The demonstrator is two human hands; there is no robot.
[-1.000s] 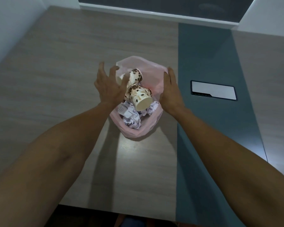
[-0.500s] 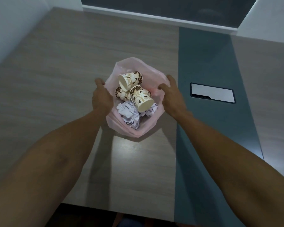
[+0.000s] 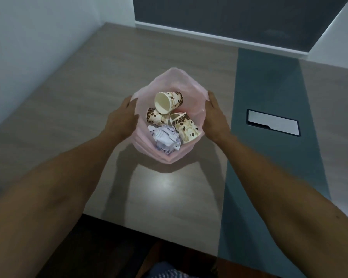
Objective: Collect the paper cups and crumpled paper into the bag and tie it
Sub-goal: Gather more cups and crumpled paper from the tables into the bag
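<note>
The pink bag [image 3: 170, 155] stands open on the wooden table [image 3: 68, 121], near its middle. Three paper cups [image 3: 167, 102] and a wad of crumpled paper [image 3: 166, 138] are seen lying inside it, so the collecting is judged done; no cup or paper is seen left on the table. The bag's mouth is held at its two sides: the left hand [image 3: 122, 122] grips the left edge, the right hand [image 3: 216, 117] the right edge, fingers curled on the plastic. The mouth is not yet gathered, and the tying is left. A white panel [image 3: 273, 125] is set in the grey strip, well apart.
</note>
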